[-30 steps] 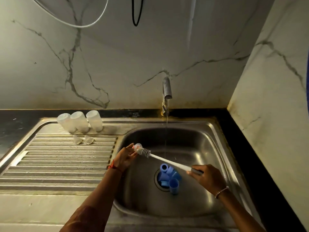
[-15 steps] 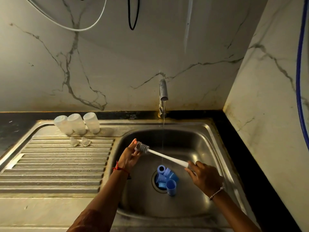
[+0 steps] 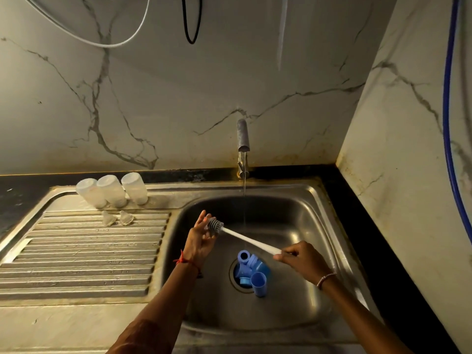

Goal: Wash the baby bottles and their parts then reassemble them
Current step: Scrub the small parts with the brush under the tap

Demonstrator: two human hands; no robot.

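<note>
Left hand (image 3: pixel 201 241) sits just left of centre frame, thumb raised and fingers curled behind the bristled head of the brush (image 3: pixel 215 225). Whether a small clear part is pinched against the bristles is too small to tell. Right hand (image 3: pixel 304 259), lower right of centre, grips the tail of the white handle between curled fingers and thumb, so the brush spans the two hands on a slant over the sink (image 3: pixel 314 221).

The step looks like scrubbing a small piece or rinsing the head. To do it well, I judge the right hand should twist the handle rather than push it, since a long thin handle held at its end flexes and can flick water. The left hand should hold lightly and turn the work toward the stream (image 3: pixel 244 200), which falls just right of the head and crosses behind the handle.

Below the handle, the blue caps and rings (image 3: pixel 251 273) lie heaped on the drain, not yet washed by the look of it. They may block the outflow.

Farther back, at left of frame, two clear teats (image 3: pixel 117 217) lie on the ribbed drainboard (image 3: pixel 89 251). Behind them three bottles (image 3: pixel 112 190) stand mouth down in a row. The tap (image 3: pixel 243 135) runs at the back wall.
</note>
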